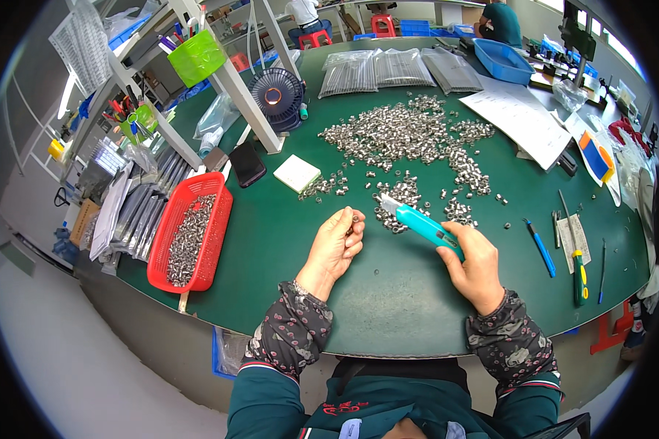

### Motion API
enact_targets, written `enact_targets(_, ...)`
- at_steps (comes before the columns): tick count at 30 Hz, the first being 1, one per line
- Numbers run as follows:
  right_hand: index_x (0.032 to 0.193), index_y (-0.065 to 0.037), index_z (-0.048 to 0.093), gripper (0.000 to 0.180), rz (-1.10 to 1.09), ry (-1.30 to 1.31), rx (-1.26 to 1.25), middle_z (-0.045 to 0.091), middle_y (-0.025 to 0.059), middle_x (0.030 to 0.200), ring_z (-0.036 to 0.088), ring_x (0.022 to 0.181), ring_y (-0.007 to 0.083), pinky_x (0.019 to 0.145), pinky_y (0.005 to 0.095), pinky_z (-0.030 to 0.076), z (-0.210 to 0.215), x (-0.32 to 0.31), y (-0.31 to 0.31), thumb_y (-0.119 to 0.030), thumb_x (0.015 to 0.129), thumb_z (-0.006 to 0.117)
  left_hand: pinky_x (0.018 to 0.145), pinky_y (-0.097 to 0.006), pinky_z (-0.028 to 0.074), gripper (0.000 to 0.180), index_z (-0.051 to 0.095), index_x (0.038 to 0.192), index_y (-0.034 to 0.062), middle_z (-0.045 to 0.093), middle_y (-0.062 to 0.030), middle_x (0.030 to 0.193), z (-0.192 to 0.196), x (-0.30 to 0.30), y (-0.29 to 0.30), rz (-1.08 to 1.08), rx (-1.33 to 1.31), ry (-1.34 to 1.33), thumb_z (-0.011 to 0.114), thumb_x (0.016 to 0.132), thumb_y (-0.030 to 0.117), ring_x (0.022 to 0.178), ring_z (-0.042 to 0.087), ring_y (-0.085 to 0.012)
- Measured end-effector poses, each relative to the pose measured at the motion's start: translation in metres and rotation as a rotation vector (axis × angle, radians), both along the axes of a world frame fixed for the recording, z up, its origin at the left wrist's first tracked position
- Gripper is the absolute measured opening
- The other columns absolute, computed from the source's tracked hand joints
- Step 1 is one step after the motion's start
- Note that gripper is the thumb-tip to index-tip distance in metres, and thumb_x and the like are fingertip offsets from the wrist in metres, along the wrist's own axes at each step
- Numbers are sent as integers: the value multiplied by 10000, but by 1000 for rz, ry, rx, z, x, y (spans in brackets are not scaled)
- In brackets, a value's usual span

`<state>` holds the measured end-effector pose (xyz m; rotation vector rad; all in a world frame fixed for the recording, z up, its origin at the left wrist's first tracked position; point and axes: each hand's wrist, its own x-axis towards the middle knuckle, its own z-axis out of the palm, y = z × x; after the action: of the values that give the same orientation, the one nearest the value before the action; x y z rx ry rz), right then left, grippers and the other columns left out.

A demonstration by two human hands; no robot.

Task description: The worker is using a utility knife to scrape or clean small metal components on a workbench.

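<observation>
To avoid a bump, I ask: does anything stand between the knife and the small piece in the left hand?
Nothing visible stands between the teal knife in the right hand and the small metal piece in the left hand. Loose metal rings lie on the green table near the blade.

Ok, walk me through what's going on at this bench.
A person is working over a green table. Their right hand grips a teal utility knife, its blade end pointing away from them. The left hand pinches what looks like a small metal piece, apart from the knife. Beyond the hands lies a big spread of loose metal pieces, and a red basket on the left holds more.
</observation>
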<state>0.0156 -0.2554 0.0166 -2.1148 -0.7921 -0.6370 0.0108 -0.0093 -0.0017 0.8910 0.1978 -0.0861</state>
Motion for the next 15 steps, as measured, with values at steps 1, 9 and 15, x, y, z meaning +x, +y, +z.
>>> enact_targets(1,1012,-58,565,302,7,10,-18,556,106,752,564,677,290,582,377,445,0,0,-1,-97,735,677,387,-154,266,232,564,921,28,491,-11,726,0,0,1,-8,16,-38,488,948,245,511,352,-31)
enact_targets(9,1013,-45,566,284,79,107,-50,583,117,785,579,701,301,608,380,456,-3,-1,0,-127,759,665,384,-149,276,193,575,981,28,529,-22,763,5,1,1,-1,-12,-67,493,945,199,502,359,-26)
enact_targets(15,1031,-46,571,276,165,180,-22,613,132,847,601,776,318,664,382,477,-4,-1,0,-154,786,643,389,-142,279,144,581,987,37,527,-14,752,0,1,1,-1,30,-110,540,919,156,500,364,-23)
